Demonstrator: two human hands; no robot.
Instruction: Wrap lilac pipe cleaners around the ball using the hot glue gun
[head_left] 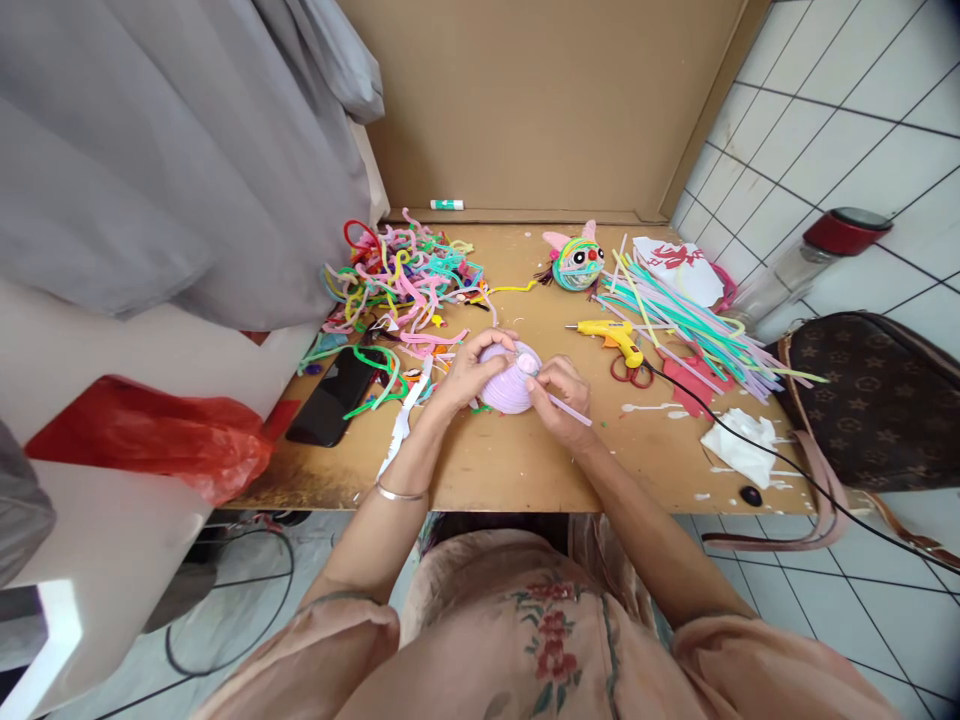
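Observation:
A round ball wrapped in pale purple pipe cleaner [508, 388] rests on the wooden table [525, 470] in front of me. My left hand [469, 372] curls around its left side and top. My right hand [559, 395] pinches the loose end of a purple pipe cleaner [571, 411] against the ball's right side. Both hands are closed on their things.
A tangled heap of coloured pipe cleaners [397, 275] lies at the left, straight ones [690, 320] at the right. A finished wrapped ball with eyes [576, 262], a yellow glue gun [611, 333], red scissors [634, 372], a black phone [334, 395], a brown bag [877, 400] and a bottle [810, 255] surround me.

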